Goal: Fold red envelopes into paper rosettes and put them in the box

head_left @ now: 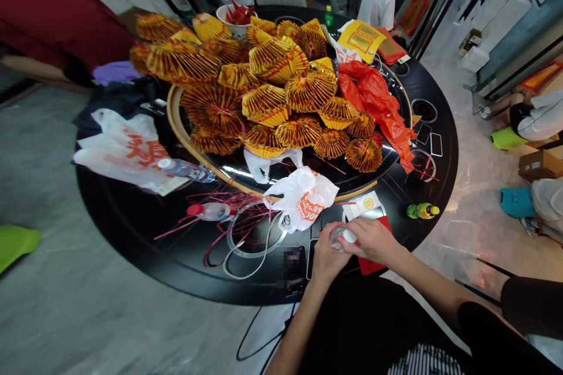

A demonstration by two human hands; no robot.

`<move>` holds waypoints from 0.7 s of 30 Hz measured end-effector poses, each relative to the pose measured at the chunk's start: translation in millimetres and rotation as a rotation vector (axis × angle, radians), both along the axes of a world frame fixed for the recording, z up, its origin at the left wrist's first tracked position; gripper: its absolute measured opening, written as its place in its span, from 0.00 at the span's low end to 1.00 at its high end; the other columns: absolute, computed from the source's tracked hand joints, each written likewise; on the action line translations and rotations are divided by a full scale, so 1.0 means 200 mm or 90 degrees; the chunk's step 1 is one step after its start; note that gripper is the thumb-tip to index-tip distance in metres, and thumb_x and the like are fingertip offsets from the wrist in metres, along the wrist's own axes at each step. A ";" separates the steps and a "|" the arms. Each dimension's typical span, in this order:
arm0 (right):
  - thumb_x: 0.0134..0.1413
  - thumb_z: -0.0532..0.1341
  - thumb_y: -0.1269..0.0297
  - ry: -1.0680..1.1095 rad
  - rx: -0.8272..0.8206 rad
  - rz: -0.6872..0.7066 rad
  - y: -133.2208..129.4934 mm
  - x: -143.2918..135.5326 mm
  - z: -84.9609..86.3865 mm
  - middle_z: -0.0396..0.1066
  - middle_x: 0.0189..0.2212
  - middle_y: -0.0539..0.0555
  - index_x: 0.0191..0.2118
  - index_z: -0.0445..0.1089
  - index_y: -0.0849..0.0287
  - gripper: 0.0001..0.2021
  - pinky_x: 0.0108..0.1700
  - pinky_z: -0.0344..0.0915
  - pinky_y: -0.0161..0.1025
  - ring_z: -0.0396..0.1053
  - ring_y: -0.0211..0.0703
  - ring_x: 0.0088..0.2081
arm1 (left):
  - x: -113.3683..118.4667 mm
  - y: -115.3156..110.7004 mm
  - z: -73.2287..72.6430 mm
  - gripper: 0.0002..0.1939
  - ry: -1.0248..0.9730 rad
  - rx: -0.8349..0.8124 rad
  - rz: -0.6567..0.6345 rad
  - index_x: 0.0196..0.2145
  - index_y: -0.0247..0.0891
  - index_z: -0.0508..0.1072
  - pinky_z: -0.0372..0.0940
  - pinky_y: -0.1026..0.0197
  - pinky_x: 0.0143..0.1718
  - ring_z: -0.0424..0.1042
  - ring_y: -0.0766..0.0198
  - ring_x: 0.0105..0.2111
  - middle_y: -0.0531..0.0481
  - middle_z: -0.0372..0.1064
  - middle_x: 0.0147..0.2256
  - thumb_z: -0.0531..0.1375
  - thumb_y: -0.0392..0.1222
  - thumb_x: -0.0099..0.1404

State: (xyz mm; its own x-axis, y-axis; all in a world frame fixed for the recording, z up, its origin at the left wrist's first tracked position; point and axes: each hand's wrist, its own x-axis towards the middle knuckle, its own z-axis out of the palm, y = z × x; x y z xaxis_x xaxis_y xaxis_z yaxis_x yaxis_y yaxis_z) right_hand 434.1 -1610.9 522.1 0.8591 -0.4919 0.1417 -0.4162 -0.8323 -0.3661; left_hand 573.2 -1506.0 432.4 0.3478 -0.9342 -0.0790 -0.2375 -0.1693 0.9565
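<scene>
A clear plastic bottle (338, 239) with a white cap (349, 236) is between my two hands at the near edge of the black round table (176, 269). My left hand (328, 255) is wrapped round the bottle's side. My right hand (373, 240) closes on it from the other side, its fingers by the cap. Under my right forearm lies a red sheet (373, 258), partly covered. A white plastic bag (303, 196) with orange print sits just beyond my hands. Beside my left hand is a phone (310, 259), half hidden.
Pleated gold paper pieces (268, 105) are heaped on the raised turntable (206, 161). Around them are a red plastic bag (373, 99), a red-capped bottle (213, 211), thin red strips (215, 252), a white cable (246, 276) and a green bottle (422, 211). Other people sit or stand around.
</scene>
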 end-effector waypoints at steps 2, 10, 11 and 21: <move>0.78 0.52 0.52 -0.011 0.005 0.052 -0.01 0.00 0.06 0.77 0.35 0.56 0.47 0.72 0.60 0.18 0.37 0.67 0.39 0.76 0.45 0.36 | 0.01 0.03 0.02 0.33 0.030 0.005 -0.015 0.55 0.39 0.69 0.75 0.49 0.50 0.80 0.52 0.44 0.43 0.78 0.48 0.71 0.43 0.53; 0.73 0.60 0.63 0.049 0.076 0.252 -0.07 0.02 0.41 0.79 0.47 0.56 0.53 0.73 0.55 0.08 0.52 0.73 0.41 0.74 0.46 0.49 | 0.05 0.12 0.24 0.29 0.196 0.015 -0.138 0.51 0.39 0.72 0.76 0.55 0.42 0.80 0.55 0.40 0.47 0.79 0.43 0.68 0.37 0.49; 0.70 0.62 0.68 0.061 0.077 0.263 -0.07 0.01 0.45 0.79 0.49 0.56 0.54 0.73 0.54 0.10 0.53 0.73 0.41 0.73 0.46 0.50 | 0.06 0.12 0.26 0.29 0.214 0.019 -0.154 0.51 0.38 0.73 0.76 0.55 0.42 0.80 0.55 0.40 0.46 0.79 0.44 0.68 0.38 0.49; 0.76 0.56 0.67 -0.174 0.132 -0.035 -0.18 -0.24 0.57 0.74 0.56 0.56 0.67 0.65 0.46 0.19 0.60 0.75 0.47 0.73 0.45 0.58 | 0.01 0.14 0.74 0.22 0.079 -0.010 -0.204 0.47 0.42 0.76 0.78 0.50 0.46 0.81 0.52 0.41 0.44 0.80 0.43 0.69 0.38 0.53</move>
State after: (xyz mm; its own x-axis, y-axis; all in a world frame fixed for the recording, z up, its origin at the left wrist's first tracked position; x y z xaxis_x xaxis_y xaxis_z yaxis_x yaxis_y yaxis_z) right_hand 386.5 -1646.4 637.0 0.7741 -0.5793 0.2554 -0.3214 -0.7071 -0.6298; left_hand 576.1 -1479.0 579.5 0.0254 -0.9959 -0.0868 -0.1579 -0.0898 0.9834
